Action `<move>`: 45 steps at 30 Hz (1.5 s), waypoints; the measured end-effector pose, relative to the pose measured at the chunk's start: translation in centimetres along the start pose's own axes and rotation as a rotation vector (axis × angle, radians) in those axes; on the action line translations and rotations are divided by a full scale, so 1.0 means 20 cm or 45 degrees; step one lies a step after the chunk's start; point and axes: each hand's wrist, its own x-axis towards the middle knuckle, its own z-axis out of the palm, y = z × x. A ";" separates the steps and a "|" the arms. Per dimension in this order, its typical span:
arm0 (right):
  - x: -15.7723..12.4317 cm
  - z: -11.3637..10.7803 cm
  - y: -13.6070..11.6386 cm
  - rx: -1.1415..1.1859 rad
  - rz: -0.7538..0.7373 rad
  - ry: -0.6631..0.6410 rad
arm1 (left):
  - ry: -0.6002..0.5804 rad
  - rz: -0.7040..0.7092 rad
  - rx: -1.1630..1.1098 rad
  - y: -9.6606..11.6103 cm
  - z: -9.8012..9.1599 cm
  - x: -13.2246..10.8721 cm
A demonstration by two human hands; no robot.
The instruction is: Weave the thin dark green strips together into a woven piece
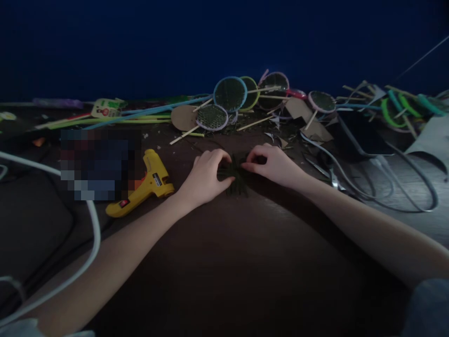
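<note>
A small woven-looking bundle of dark green strips (237, 180) lies flat on the table between my hands; its fine detail is too dark to make out. My left hand (208, 177) curves over its left side, thumb and index fingertips at the strips. From the right, my right hand (271, 164) pinches the upper edge of the bundle between thumb and bent fingers. Left of my left hand rests a yellow hot glue gun (149, 185), touched by neither hand.
Along the back lie several small round hoops with sticks, among them a blue-rimmed hoop (230, 93), plus cardboard pieces (183, 117) and green scraps. Scissors (333, 178), cables and a dark phone-like device (365, 133) are on the right. A white cable (94, 224) loops across the left.
</note>
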 end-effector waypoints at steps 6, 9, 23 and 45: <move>0.00 0.01 0.00 -0.001 -0.031 0.052 | 0.007 0.002 0.036 -0.01 0.01 0.00; 0.00 0.02 0.00 0.004 -0.040 0.066 | 0.029 0.001 0.064 -0.01 0.01 0.00; 0.01 0.00 -0.01 0.028 -0.020 0.047 | -0.045 0.034 0.013 0.01 -0.01 0.00; -0.02 0.04 -0.08 0.220 -0.236 0.120 | 0.002 0.039 0.130 -0.01 0.02 0.01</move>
